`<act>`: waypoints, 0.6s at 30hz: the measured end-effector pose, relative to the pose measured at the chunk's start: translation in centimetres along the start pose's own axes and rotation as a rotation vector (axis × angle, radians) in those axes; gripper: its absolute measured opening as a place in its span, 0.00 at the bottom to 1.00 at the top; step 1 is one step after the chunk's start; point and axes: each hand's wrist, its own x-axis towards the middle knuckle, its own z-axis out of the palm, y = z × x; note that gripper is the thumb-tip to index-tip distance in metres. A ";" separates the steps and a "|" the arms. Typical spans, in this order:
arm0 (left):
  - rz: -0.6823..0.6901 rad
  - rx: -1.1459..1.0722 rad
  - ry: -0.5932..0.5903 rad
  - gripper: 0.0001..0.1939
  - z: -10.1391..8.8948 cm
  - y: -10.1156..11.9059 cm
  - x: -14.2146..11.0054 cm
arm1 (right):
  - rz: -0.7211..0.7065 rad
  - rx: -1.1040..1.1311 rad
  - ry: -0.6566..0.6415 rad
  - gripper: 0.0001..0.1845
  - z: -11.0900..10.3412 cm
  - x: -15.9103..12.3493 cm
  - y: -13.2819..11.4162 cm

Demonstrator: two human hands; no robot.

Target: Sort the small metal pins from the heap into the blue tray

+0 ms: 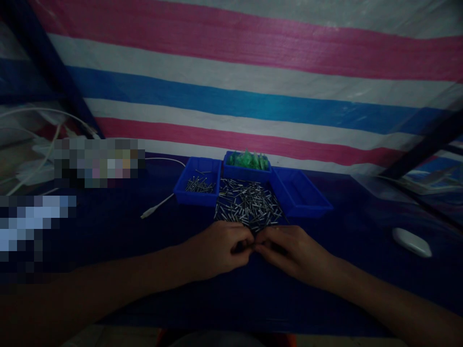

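Observation:
Just in front of a pile of thin metal pins (pixel 249 202), my left hand (pixel 229 246) and my right hand (pixel 289 248) meet at the fingertips. Both are closed in a pinch. Anything between the fingers is too small and dark to make out. The pins are short, shiny rods that look like nails or rivets, spread on the dark blue tabletop (pixel 202 299). More of them lie in the left blue tray (pixel 197 196), beyond my left hand.
A blue bin (pixel 248 172) at the back holds green translucent pieces (pixel 248 160). Another blue tray (pixel 304 195) stands at the right of the pile. A white cable (pixel 157 207) lies left, and a white rounded object (pixel 412 242) right. Striped sheeting (pixel 253 101) hangs behind.

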 end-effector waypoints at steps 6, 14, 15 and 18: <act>0.015 0.089 -0.018 0.02 -0.2 0.0 -0.3 | 0.033 -0.002 -0.017 0.06 -0.3 -0.1 0.0; 0.041 0.196 -0.024 0.04 -0.6 -0.2 -0.5 | 0.025 -0.039 -0.096 0.06 -0.3 0.0 0.2; 0.048 0.202 -0.010 0.04 -0.7 -0.1 -0.5 | 0.021 -0.047 -0.099 0.06 -0.3 0.0 0.2; 0.067 0.204 0.004 0.05 -0.8 0.1 -0.5 | 0.005 -0.065 -0.105 0.07 -0.3 0.0 0.2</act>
